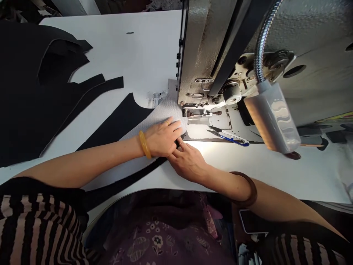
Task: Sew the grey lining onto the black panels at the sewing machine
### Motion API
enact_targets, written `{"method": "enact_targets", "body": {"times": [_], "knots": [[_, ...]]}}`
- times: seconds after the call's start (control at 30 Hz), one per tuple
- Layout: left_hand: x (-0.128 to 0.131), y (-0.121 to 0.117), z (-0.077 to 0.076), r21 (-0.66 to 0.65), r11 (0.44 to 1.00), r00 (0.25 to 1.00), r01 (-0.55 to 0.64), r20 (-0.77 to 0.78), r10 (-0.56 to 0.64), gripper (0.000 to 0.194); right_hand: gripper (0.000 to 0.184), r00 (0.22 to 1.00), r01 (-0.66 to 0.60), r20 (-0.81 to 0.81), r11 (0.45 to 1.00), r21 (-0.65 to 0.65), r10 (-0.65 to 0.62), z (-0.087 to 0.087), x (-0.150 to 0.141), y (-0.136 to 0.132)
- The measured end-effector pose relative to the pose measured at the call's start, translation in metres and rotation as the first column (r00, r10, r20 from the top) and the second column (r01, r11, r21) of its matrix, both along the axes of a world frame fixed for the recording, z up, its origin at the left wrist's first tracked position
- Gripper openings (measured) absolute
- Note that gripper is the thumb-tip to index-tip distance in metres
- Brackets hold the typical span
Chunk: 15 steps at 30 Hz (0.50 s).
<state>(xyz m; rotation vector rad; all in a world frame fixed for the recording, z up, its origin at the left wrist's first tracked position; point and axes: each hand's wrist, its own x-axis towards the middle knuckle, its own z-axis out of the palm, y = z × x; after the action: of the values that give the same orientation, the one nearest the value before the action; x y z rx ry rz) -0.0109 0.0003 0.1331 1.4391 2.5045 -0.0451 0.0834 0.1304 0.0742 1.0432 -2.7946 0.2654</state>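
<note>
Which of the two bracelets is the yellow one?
The yellow bangle on the left hand wrist; the right hand wears a dark brown bangle.

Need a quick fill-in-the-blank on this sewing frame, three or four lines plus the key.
1. The left hand lies flat on the ____ mesh fabric piece beside the grey industrial sewing machine.
2. The left wrist wears a ____ bangle.
3. The blue-handled thread snips lie on the white table under the ____.
4. The right hand rests with its fingers touching the ____ hand.

Missing words: grey; yellow; sewing machine; left
</note>
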Motion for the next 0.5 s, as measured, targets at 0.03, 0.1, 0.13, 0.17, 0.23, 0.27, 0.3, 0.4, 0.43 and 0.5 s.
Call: {"method": "enact_targets", "body": {"times": [0.03, 0.1, 0.13, 0.17, 0.23, 0.27, 0.3, 0.4, 0.43, 0.5], "knots": [[-0.001, 0.001, -0.001, 0.006, 1.000, 1.000, -0.004, -0.002, 0.004, 0.043, 0.036, 1.000, 0.002, -0.002, 1.000, -0.005, -0.002, 0.000, 0.000, 0.001], [-0.004, 0.002, -0.002, 0.023, 1.000, 1.000, -0.011, -0.003, 0.011, 0.043, 0.035, 1.000, 0.008, 0.008, 1.000, -0.011, -0.008, 0.000, -0.002, 0.003], [-0.006, 0.003, -0.003, 0.028, 1.000, 1.000, -0.013, -0.001, 0.013, 0.043, 0.035, 1.000, 0.014, 0.016, 1.000, -0.011, -0.014, 0.001, -0.003, 0.004], [-0.008, 0.004, -0.004, 0.033, 0.999, 1.000, -0.013, -0.001, 0.013, 0.043, 0.036, 1.000, 0.016, 0.021, 1.000, -0.012, -0.016, 0.000, -0.004, 0.005], [-0.012, 0.006, -0.005, 0.037, 0.999, 1.000, -0.002, 0.001, 0.002, 0.044, 0.037, 1.000, 0.018, 0.021, 1.000, -0.016, -0.018, 0.000, -0.005, 0.007], [-0.014, 0.007, -0.005, 0.035, 0.999, 1.000, 0.004, 0.001, -0.004, 0.044, 0.037, 1.000, 0.024, 0.019, 1.000, -0.017, -0.024, 0.000, -0.006, 0.007], [-0.015, 0.008, -0.005, 0.031, 0.999, 1.000, 0.008, -0.004, -0.008, 0.043, 0.037, 0.999, 0.034, 0.015, 0.999, -0.017, -0.034, 0.000, -0.007, 0.008], [-0.021, 0.012, -0.004, -0.005, 1.000, 1.000, 0.009, -0.010, -0.009, 0.039, 0.036, 0.998, 0.058, -0.005, 0.998, -0.012, -0.058, -0.001, -0.008, 0.009], [-0.023, 0.013, -0.003, -0.021, 1.000, 1.000, 0.009, -0.008, -0.009, 0.038, 0.036, 0.998, 0.058, -0.017, 0.998, -0.014, -0.058, -0.001, -0.007, 0.009], [-0.025, 0.015, 0.001, -0.061, 0.998, 1.000, 0.024, -0.001, -0.024, 0.039, 0.037, 0.998, 0.058, -0.039, 0.998, -0.024, -0.059, -0.001, -0.006, 0.010]]}}
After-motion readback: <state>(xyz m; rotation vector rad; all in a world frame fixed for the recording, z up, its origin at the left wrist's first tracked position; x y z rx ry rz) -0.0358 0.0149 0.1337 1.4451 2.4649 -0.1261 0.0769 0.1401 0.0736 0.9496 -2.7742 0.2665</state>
